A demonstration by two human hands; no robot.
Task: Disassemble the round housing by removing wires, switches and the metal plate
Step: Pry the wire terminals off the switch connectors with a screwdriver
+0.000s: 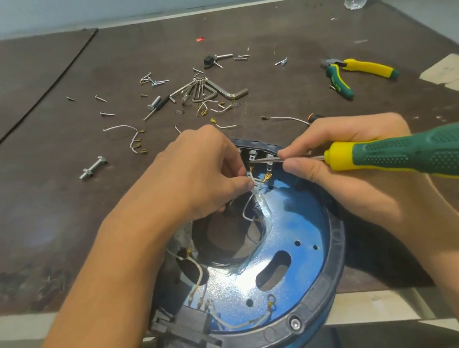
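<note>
My left hand (195, 173) pinches the white wires (254, 184); my right hand (359, 161) grips the screwdriver (402, 153), whose shaft could slip off the switch terminals (260, 155) beyond my fingertips and tear them

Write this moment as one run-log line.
left hand: pinching white wires | right hand: screwdriver at switch terminals | metal plate: still in housing

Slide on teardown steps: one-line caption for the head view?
Left hand pinches wires in round housing; right hand works screwdriver at switches.
</note>
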